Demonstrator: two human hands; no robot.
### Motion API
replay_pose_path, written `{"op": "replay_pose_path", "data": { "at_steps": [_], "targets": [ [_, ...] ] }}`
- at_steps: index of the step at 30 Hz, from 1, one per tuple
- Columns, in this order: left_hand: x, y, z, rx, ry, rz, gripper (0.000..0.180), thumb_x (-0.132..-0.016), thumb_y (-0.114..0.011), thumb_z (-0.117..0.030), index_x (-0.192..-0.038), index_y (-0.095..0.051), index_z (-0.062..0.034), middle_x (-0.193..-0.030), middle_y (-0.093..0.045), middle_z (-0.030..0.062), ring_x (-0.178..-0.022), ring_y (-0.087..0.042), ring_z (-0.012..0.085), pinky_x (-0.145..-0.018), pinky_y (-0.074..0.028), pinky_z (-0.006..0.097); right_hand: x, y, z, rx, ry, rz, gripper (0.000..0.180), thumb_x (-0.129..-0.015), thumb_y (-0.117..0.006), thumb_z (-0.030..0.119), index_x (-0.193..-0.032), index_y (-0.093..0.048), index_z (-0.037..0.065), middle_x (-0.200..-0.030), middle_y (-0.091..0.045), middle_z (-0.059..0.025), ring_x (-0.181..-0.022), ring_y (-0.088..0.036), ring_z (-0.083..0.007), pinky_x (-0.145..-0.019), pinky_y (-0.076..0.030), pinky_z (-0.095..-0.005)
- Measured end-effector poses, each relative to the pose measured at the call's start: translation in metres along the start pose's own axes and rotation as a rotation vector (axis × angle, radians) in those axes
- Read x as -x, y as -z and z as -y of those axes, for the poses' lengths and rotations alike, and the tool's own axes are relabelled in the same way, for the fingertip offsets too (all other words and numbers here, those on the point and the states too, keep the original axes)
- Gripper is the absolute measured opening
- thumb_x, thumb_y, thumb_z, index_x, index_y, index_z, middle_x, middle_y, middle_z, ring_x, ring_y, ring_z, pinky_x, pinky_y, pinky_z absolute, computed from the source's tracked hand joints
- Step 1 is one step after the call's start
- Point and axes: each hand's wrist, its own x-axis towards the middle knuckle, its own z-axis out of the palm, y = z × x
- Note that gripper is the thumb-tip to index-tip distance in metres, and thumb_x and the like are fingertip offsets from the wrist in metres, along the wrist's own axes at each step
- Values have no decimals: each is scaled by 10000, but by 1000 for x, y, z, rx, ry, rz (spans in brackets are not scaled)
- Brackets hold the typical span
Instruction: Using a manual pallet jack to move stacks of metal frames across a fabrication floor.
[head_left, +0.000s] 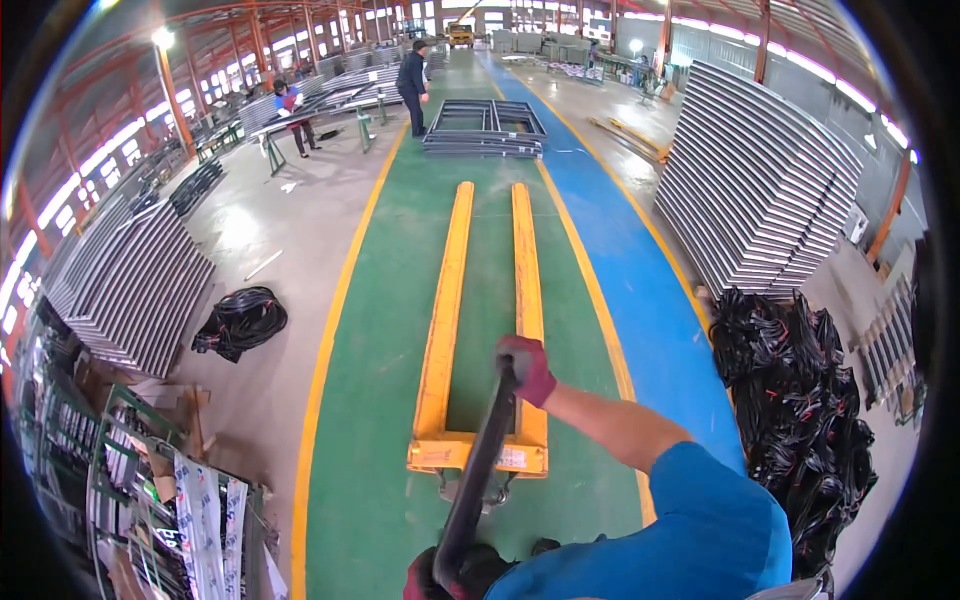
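Observation:
A yellow pallet jack (433,372) stands on the green lane, its two long forks pointing away from me and bearing nothing. Its thick black handle (480,472) slants across the jack's near end. My right hand (527,368), in a dark red glove, is closed round the handle's far end, with the arm reaching in from the lower right. At the lower edge my left hand (425,578), gloved in the same red, grips the handle's near end; part of it is cut off by the frame. Beyond the fork tips lies a low stack of dark metal frames (485,132).
Tall stacks of metal frames stand right (755,185) and left (130,285). Black bundles (790,420) line the blue lane's right side; a black coil (240,322) lies left. A loaded rack (150,490) is near left. One person (412,88) stands beside the frames, another (290,112) at a bench.

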Motion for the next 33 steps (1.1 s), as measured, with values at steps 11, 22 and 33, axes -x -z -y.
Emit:
{"op": "replay_pose_path", "data": {
  "at_steps": [11, 22, 33],
  "targets": [
    [-95, 21, 121, -28, -40, -336, 555, -1069, -544, -453, -1120, -674, 84, -807, -613, 41, -668, -512, 122, -566, -370, 277, -84, -153, -27, -45, 123, 151, 449, -1037, -457, 369, -877, -643, -7, -761, -642, -107, -725, -630, -213, -702, -504, -365],
    [-306, 112, 265, -259, -132, -508, 569, -1082, -513, -454, -1199, -693, 73, -925, -695, 95, -663, -584, 149, -548, -423, 260, -169, -343, -84, 11, 250, 100, 293, -1013, -484, 198, -872, -654, 4, -705, -620, -78, -671, -589, -165, -637, -483, -347],
    [-600, 156, 452, -797, -416, -713, 364, -1056, -539, -276, -1193, -655, 40, -1019, -706, 163, -791, -685, 293, -641, -554, 383, -291, -492, -135, 22, 240, 120, 202, -951, -547, 155, -916, -677, 4, -768, -664, -155, -697, -659, -247, -685, -526, -361]
  ]
}}
